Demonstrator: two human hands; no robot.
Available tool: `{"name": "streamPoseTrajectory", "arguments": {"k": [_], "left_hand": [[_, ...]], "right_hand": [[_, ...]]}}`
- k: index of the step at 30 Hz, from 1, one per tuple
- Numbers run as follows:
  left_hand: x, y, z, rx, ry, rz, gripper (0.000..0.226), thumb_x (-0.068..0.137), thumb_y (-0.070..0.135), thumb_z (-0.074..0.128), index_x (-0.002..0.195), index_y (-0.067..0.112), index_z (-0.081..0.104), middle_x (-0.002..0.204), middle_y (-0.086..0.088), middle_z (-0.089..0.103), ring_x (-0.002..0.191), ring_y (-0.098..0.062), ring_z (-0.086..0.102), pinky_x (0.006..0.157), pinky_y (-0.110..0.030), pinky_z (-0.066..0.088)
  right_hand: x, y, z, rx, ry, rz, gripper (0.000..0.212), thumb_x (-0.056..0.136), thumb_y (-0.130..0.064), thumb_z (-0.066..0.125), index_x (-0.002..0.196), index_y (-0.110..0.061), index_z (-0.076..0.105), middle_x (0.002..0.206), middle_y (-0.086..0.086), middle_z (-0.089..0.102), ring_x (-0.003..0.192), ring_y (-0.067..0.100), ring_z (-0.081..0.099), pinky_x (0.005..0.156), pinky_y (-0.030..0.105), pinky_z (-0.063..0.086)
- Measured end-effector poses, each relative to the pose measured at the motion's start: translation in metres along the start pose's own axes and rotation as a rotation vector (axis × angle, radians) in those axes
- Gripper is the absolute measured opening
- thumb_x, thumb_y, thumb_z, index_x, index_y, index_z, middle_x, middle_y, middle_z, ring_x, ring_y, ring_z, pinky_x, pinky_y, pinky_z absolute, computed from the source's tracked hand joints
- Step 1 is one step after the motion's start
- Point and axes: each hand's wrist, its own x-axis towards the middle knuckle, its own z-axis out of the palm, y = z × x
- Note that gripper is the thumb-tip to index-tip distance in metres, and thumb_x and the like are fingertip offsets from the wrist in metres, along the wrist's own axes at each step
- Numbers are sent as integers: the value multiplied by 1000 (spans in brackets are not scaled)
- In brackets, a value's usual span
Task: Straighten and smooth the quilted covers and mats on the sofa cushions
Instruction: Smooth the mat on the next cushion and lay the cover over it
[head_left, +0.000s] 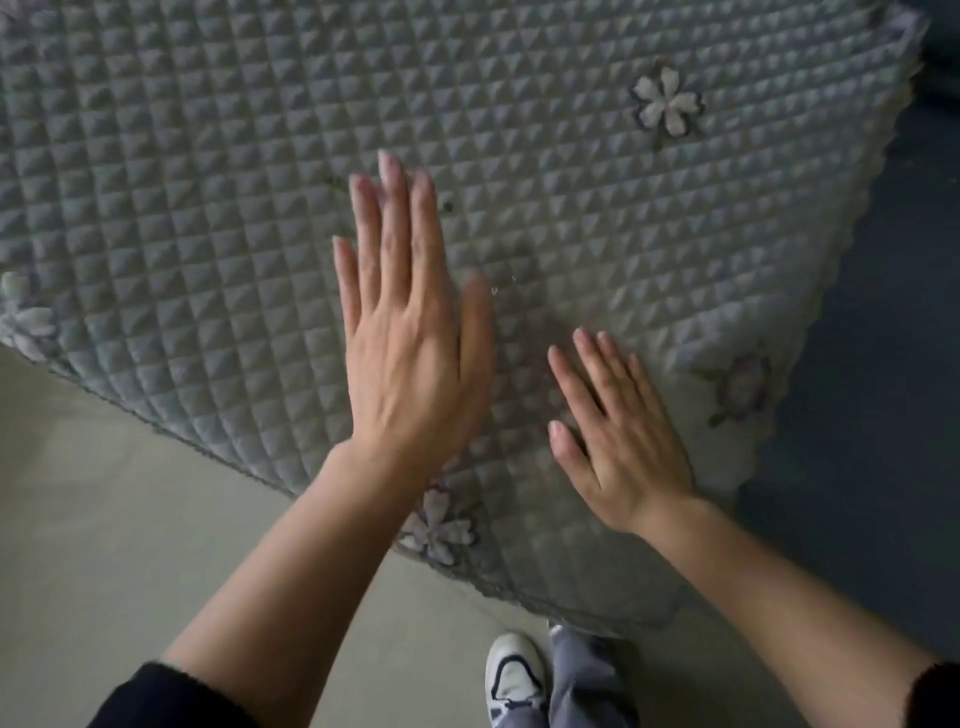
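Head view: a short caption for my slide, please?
Left hand and right hand, fingers straight, over the grey quilted cover.

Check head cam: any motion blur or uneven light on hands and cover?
Head view: left hand smeared by motion, worst along the thumb; right hand sharper; quilted cover softly lit, no glare, paler toward its right edge, quilting blurred at the near corner.

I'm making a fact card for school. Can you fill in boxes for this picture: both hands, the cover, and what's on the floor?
left hand: flat, fingers straight, over the cover; blurred, so touch unclear
right hand: flat, fingers spread, resting on the cover near its front corner
quilted cover: grey, square-stitched, scalloped edge
flower: white, stitched on the cover
shoe: white with dark trim, on the pale floor
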Motion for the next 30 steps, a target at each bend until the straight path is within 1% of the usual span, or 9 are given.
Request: {"name": "streamPoseTrajectory", "arguments": {"k": [2, 6, 9, 12, 15, 17, 22, 27, 30], "left_hand": [[-9, 9, 1, -32, 57, 19, 60, 102, 23, 36, 151, -2, 11, 159, -17, 1, 147, -33, -5, 119, -36, -10], [-85, -8, 39, 275, -386, 92, 63, 101, 45, 25, 152, 13, 5, 161, -5, 2, 147, -16, -10, 118, -31, -14], [-91, -12, 48, 289, -395, 73, 63, 101, 45, 25, 153, 14, 9, 161, -4, 3, 148, -15, -9, 118, -30, -13], [-70, 14, 37, 130, -236, 73, 61, 102, 38, 26, 153, 11, 7, 161, -7, 0, 147, -15, -13, 117, -30, -15], [-59, 48, 31, -24, -15, 126, 59, 101, 30, 30, 152, 4, 14, 160, -13, 5, 148, -28, -5, 119, -36, -11], [-74, 51, 44, 34, -102, 162, 59, 101, 30, 31, 151, 4, 13, 159, -10, 2, 148, -29, -4, 118, -37, -12], [-127, 26, 78, 292, -511, 274, 60, 102, 45, 26, 154, 16, 17, 161, -2, 11, 149, -16, -2, 120, -34, -6], [-84, 37, 27, 56, -202, 256, 58, 101, 35, 32, 152, 10, 19, 160, -7, 5, 147, -18, -8, 117, -34, -10], [-75, 10, 17, 137, -89, 113, 58, 101, 30, 31, 151, 5, 20, 159, -18, 12, 147, -32, 0, 119, -40, -5]], "right_hand": [[4, 1, -14, 81, 39, 39, 57, 99, -40, 24, 152, -18, 16, 160, 4, 11, 148, 14, 3, 119, 37, 5], [21, -1, -82, 446, 470, 329, 56, 101, -32, 30, 150, -8, 20, 159, 10, 15, 147, 17, 8, 121, 37, 6], [30, 8, -102, 450, 715, 269, 54, 102, -26, 28, 149, 0, 19, 158, 18, 14, 148, 28, 8, 121, 44, 5], [0, 31, -33, 159, 369, 359, 64, 101, -45, 15, 151, -6, 19, 159, 15, 13, 147, 28, 9, 117, 53, 12], [-23, 61, 10, 150, 146, 369, 65, 95, -50, 20, 152, -20, 15, 160, 4, 6, 148, 19, 1, 120, 42, 0], [-17, 70, -8, 316, 221, 376, 67, 93, -50, 26, 151, -17, 22, 160, 6, 13, 148, 21, 7, 120, 41, 4], [-16, 74, -49, 557, 738, 772, 69, 91, -38, 28, 150, -4, 20, 159, 13, 15, 147, 21, 13, 120, 39, 12], [-59, 4, 28, 210, 271, 550, 69, 95, -44, 25, 151, -5, 19, 158, 16, 15, 147, 29, 11, 118, 49, 15], [-52, 1, -5, 376, 275, 666, 71, 92, -46, 27, 152, -10, 12, 161, 9, 4, 148, 20, -1, 120, 46, 7]]}}
